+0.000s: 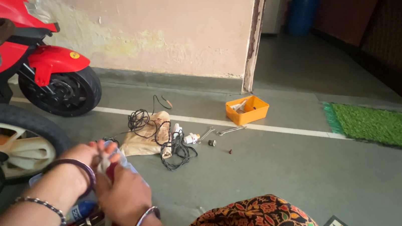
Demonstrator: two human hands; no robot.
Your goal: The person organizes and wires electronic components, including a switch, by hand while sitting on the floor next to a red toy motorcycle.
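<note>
The left hand [82,159] and right hand [121,190] meet low at the left, fingers of both pinched on a thin clear plastic bag [115,155] held above a box of tools [79,220]. The film looks limp and crumpled; a hard tug could tear it. Further right lie tangled black wires [177,151], spanners [218,132] and an orange tray [247,110].
</note>
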